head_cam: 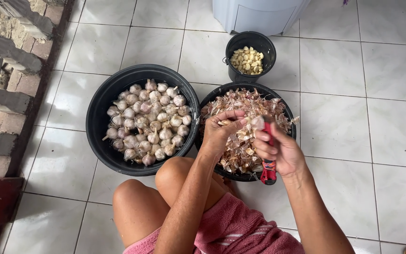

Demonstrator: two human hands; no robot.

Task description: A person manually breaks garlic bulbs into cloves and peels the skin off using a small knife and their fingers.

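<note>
Far left of the big tub of garlic bulbs [143, 120] runs a strip of rough brick and weathered wood [10, 70], cut off by the picture's edge. The tub is round, black and smooth-walled, resting on glossy pale floor tiles [353, 108] with thin dark grout lines. Its bulbs are whole, papery white with a pinkish tint, stubby stems pointing every way, and they hide the tub's bottom.

Just right of that tub, rim against rim, sits a second black tub [287, 113], heaped with dry, flaky garlic skins [240, 150] in tan and purple. The left hand [219, 131] hovers over this heap, fingers curled together around a small piece of garlic [225, 123], most of it hidden by the fingers. Close beside it, the right hand [278, 148] is wrapped around a red-handled knife [268, 171]; only the handle's lower end, red with black, shows below the palm, and the blade cannot be made out. A pale scrap of skin [257, 123] sits at that hand's fingertips.

Beyond the skins tub stands a small black bucket [250, 47] with a wire handle, holding smooth, cream-coloured peeled cloves [247, 61]. Behind it a pale blue-grey plastic container [259, 14] is cut off at the top edge.

Below the big tub are bare knees [156, 188] and a pink towelling cloth [240, 230].
</note>
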